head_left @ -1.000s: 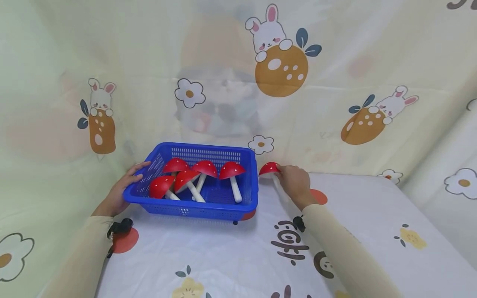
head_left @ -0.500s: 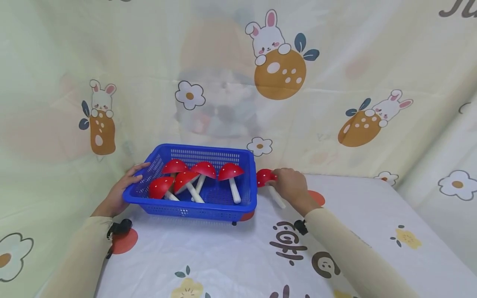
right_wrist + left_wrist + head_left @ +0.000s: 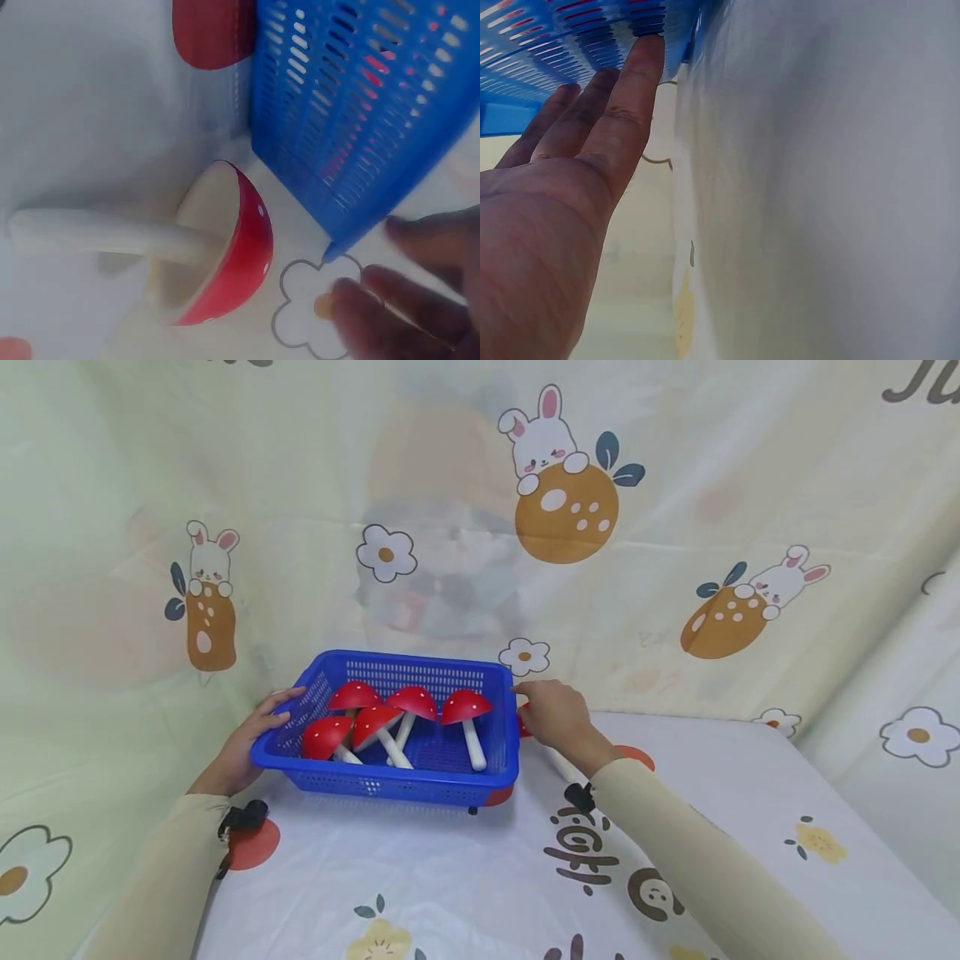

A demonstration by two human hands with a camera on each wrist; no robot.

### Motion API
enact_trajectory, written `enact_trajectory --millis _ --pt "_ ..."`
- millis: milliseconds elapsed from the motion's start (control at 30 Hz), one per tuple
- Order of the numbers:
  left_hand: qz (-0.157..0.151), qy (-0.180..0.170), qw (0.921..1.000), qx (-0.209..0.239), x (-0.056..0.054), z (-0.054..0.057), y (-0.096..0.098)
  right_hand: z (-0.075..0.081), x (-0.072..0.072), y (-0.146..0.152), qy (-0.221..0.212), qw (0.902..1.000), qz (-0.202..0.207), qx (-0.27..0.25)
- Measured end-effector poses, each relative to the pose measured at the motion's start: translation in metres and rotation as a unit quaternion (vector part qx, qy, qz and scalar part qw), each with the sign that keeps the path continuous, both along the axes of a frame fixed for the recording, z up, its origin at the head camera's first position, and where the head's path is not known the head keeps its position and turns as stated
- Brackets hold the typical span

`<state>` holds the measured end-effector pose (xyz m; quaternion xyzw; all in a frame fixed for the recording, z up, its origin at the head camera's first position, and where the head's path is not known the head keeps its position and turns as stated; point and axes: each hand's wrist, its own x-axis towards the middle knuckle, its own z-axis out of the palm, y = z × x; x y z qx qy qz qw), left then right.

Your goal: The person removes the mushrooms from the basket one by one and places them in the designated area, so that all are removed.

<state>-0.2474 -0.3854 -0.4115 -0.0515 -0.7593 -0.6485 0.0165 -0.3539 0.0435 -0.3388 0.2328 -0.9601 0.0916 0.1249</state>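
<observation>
A blue plastic basket (image 3: 412,783) holds several toy mushrooms with red, white-dotted caps and white stems, among them one mushroom (image 3: 472,743) at the right. My left hand (image 3: 247,743) rests at the basket's left end; in the left wrist view its straight fingers (image 3: 622,112) lie against the slotted wall. At the right end, my right hand (image 3: 557,714) is beside the rim, relaxed fingers (image 3: 397,296) right at the edge. Below that hand, another mushroom (image 3: 255,259) lies on its side on the cloth, close outside the basket; the hand hides most of its cap in the head view.
A white patterned cloth (image 3: 450,877) covers the table. Behind the basket hangs a cream curtain (image 3: 637,602) printed with rabbits and flowers, and more of it runs along both sides.
The right hand lowered the mushroom beside the basket and let go of it. It then shifted left and up to the basket's right rim. My left hand stayed put.
</observation>
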Motion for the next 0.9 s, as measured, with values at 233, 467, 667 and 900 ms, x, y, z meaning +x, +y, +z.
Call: enact_trajectory --millis 233,467,667,900 --pt "0.0 -0.005 1.0 0.002 0.001 0.0 0.0 -0.004 -0.015 -0.023 -0.076 0.9955 0.051 0.026" --pt "0.001 -0.001 1.0 -0.003 0.0 0.0 -0.002 -0.007 -0.025 -0.048 -0.137 0.9884 0.017 0.063" --pt "-0.003 0.001 1.0 0.004 0.0 -0.001 -0.005 -0.012 -0.034 -0.067 -0.093 0.99 0.017 0.105" --pt "-0.005 0.004 1.0 0.003 -0.003 -0.001 -0.003 -0.025 -0.038 -0.073 -0.01 0.9915 0.033 0.125"
